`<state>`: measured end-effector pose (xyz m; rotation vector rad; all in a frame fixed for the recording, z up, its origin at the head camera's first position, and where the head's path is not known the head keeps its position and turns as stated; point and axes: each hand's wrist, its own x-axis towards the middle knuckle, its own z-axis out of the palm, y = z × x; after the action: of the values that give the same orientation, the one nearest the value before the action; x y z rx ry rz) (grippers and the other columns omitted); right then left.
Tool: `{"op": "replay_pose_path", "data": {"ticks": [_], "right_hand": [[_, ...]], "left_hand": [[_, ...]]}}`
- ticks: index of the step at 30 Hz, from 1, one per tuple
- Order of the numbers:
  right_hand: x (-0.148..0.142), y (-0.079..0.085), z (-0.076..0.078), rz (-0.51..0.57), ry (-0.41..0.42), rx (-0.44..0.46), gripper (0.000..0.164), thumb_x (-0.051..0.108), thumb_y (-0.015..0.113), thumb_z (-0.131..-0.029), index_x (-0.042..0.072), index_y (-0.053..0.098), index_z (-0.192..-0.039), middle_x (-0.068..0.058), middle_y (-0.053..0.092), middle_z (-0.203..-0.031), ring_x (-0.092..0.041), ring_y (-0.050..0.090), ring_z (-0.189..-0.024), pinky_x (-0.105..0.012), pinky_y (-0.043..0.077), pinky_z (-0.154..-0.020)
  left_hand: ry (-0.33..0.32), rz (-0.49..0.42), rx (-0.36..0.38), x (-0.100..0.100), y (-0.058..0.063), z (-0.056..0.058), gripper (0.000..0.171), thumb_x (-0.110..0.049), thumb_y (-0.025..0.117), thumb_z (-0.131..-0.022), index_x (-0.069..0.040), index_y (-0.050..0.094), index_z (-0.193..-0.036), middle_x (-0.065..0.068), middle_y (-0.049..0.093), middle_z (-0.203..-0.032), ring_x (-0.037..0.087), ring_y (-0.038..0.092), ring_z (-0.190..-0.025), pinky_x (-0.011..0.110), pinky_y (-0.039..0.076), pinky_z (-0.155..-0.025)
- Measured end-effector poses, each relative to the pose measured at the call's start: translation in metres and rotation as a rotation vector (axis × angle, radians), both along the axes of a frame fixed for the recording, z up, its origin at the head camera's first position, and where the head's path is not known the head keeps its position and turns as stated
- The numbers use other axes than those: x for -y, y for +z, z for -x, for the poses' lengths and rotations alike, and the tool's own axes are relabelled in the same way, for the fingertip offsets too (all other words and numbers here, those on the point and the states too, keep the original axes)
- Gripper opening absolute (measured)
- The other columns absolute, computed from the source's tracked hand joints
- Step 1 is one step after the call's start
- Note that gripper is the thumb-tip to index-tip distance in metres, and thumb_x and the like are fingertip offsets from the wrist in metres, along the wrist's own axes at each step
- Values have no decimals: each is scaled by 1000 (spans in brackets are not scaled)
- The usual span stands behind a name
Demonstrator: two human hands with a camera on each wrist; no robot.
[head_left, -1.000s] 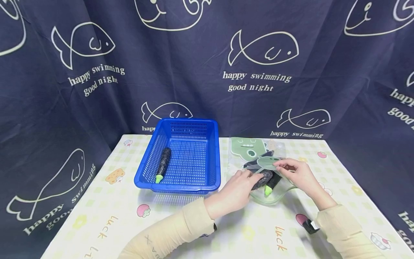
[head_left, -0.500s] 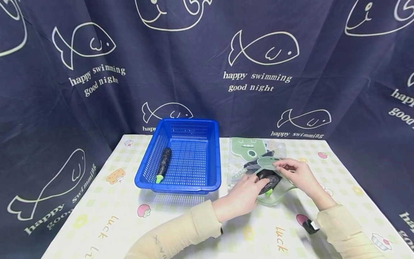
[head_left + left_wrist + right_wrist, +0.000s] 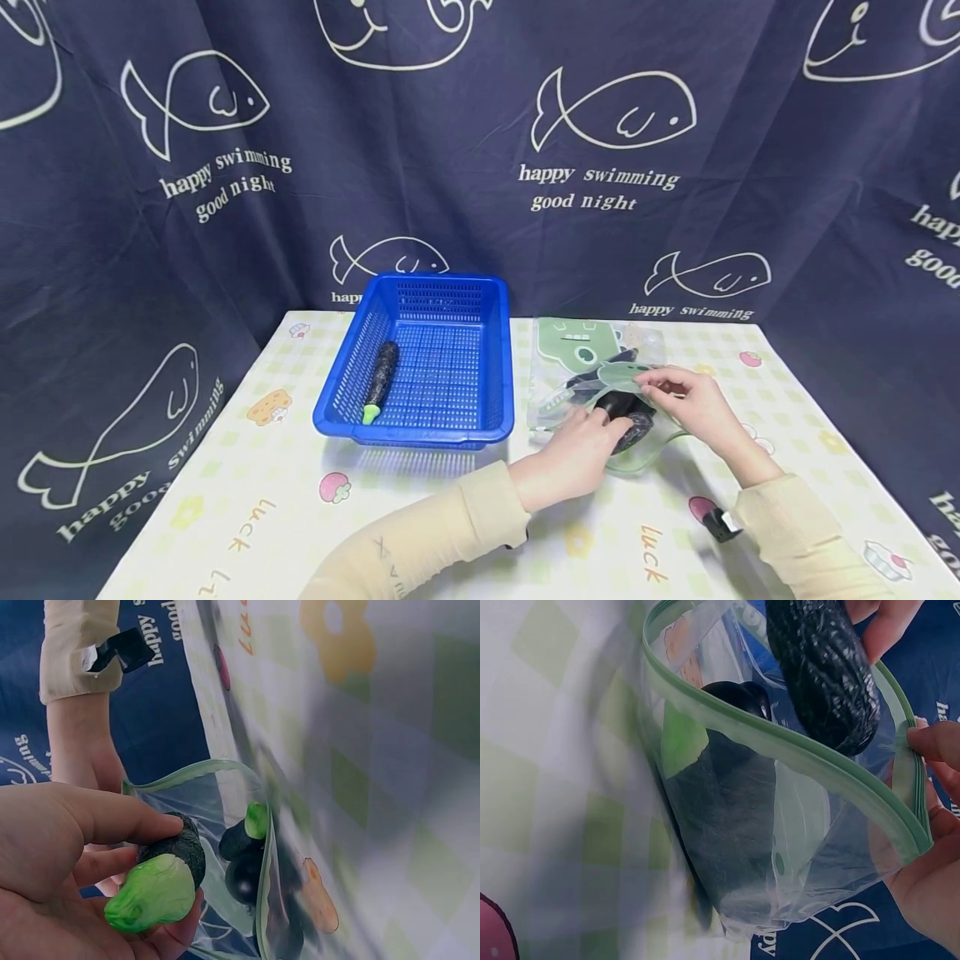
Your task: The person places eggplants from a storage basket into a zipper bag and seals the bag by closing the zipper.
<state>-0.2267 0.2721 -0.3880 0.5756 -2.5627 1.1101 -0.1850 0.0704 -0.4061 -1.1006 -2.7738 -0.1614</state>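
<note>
My left hand (image 3: 572,462) grips a dark, wrinkled eggplant (image 3: 187,847) with a bright green cap, its body reaching over the mouth of a clear zip bag (image 3: 780,739). Fingers and thumb curl round it near the cap in the left wrist view. The right hand (image 3: 693,410) pinches the bag's green zip edge between thumb and fingers, and the mouth gapes. Inside the bag lie another green-capped eggplant (image 3: 727,780) and a shiny dark rounded piece (image 3: 246,877). Green cartoon prints on the bag partly cover what it holds.
A blue perforated basket (image 3: 497,392) stands left of the bag, with one dark eggplant (image 3: 382,375) along its left side. The table has a pale checked cloth (image 3: 420,508). A navy curtain (image 3: 480,167) hangs right behind it.
My left hand has moved right with the eggplant, from the bag's left side to over its mouth, and the eggplant has turned. The right hand stays on the zip edge.
</note>
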Motion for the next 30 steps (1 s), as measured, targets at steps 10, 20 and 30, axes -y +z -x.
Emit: {"op": "replay_pose_path", "data": {"ticks": [10,20,30], "right_hand": [[11,16,-11,0,7,5,15,-2,65,-84,-3,69,-98,-21,67,-99,0,62,-76,-11,47,-66],[12,14,-9,-8,15,-10,15,-3,66,-83,-3,69,-98,-21,68,-97,-2,63,-73,-12,47,-63],[13,15,-9,-5,14,-13,15,-4,65,-83,-4,69,-97,-21,68,-98,0,62,-74,-12,47,-65]], "left_hand": [[15,34,27,-12,-7,-1,53,-17,70,-80,-22,50,-128,-1,57,-107,12,52,-92,24,43,-83],[-4,82,-13,-25,-17,1,41,-20,69,-81,-20,53,-119,-2,58,-103,10,53,-92,24,41,-81],[39,110,3,-32,-24,4,42,-23,72,-79,-23,53,-116,-2,57,-103,12,51,-87,24,42,-74]]}}
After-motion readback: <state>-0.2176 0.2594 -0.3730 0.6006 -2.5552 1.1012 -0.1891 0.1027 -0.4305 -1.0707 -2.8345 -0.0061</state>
